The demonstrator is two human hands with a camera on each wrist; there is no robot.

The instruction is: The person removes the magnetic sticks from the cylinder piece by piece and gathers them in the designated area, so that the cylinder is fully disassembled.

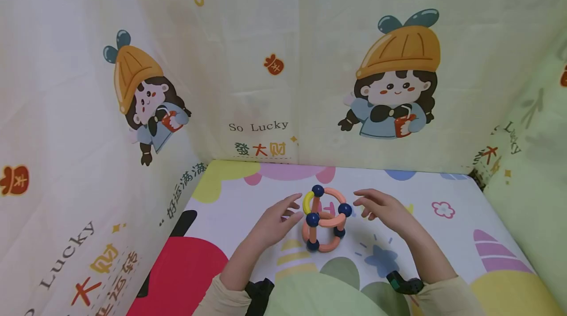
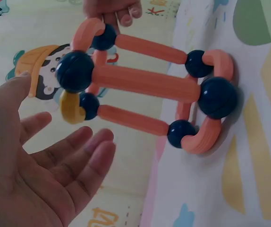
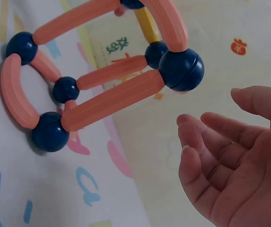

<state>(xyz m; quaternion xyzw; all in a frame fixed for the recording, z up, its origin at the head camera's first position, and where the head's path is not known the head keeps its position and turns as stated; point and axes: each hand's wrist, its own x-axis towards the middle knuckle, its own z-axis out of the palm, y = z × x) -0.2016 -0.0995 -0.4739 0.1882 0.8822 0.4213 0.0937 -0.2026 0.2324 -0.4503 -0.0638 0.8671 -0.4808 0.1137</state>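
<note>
A frame of building sticks and balls (image 1: 328, 220) stands upright on the patterned table between both hands. Straight salmon rods (image 2: 145, 82) link a lower ring and an upper ring of curved rods, joined by dark blue balls (image 3: 182, 69). One curved piece in the upper ring is yellow (image 1: 307, 203). My left hand (image 1: 276, 221) is just left of the upper ring, fingers spread and apart from it. On the other side, my right hand (image 1: 381, 207) hovers with loosely bent fingers, a gap between it and the nearest ball. Neither holds anything.
The table mat (image 1: 425, 227) carries printed shapes. Cream cloth walls (image 1: 310, 89) with cartoon prints enclose the table at the back and both sides. A black strip (image 1: 183, 223) lies along the left edge. Each wrist wears a dark camera mount (image 1: 404, 284).
</note>
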